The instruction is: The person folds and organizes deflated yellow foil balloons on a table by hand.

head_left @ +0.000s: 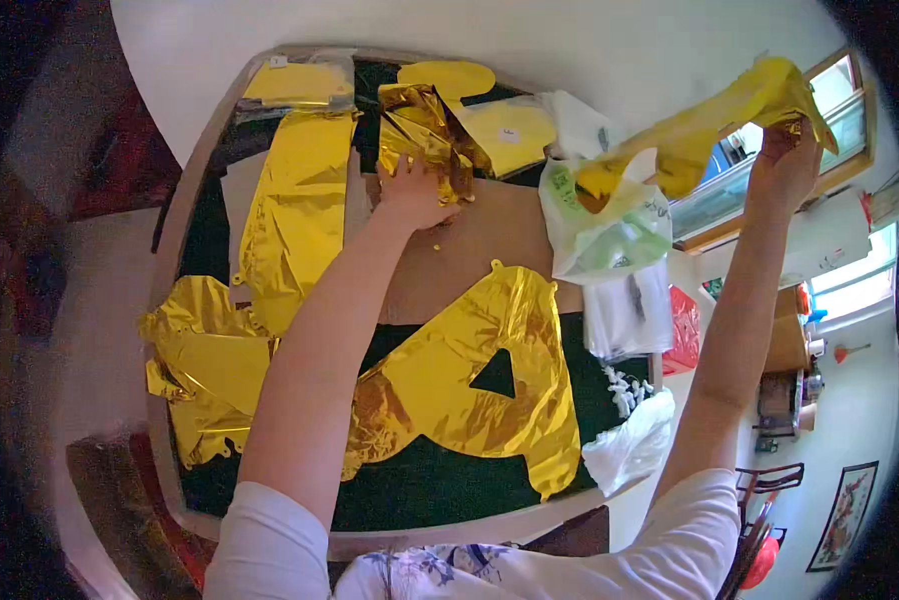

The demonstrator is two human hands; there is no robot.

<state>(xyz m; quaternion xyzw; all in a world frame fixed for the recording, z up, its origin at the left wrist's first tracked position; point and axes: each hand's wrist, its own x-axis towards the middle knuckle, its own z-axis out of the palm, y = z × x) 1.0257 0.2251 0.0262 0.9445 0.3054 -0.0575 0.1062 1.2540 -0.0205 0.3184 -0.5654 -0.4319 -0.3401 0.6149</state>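
My right hand (791, 160), raised at the upper right, grips one end of a gold foil balloon (714, 125), uninflated and stretched out in the air toward the left. Its other end hangs above a whitish plastic bag (609, 235). At the back middle of the table, my left hand (416, 195) rests with fingers spread on a crumpled gold foil balloon (424, 125). Nearer me lies a flat gold letter A balloon (514, 310) with a triangular hole. A long folded gold foil balloon (304, 200) lies left of my left hand.
More gold foil (209, 370) covers the table's left front. Flat yellow packets (299, 82) lie along the back edge. Brown cardboard (499, 235) lies mid-table on dark green cloth (449, 490). Clear plastic bags (629, 315) and a white bag (629, 440) line the right edge.
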